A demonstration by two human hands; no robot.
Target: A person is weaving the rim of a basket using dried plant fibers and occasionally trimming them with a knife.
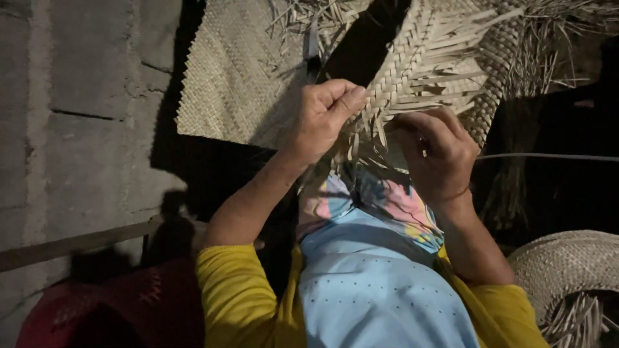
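Half-woven straw mat pinched by left hand and right hand

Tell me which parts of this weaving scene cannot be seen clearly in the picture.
- Head view: the right hand has its fingertips curled under the woven strips, so its grip is hidden.
- The left hand pinches a strip; shadow hides the ends below.
- The woven mat is cut off by the top edge.
- The round woven basket runs past the right edge.
- The dark background shows no detail.
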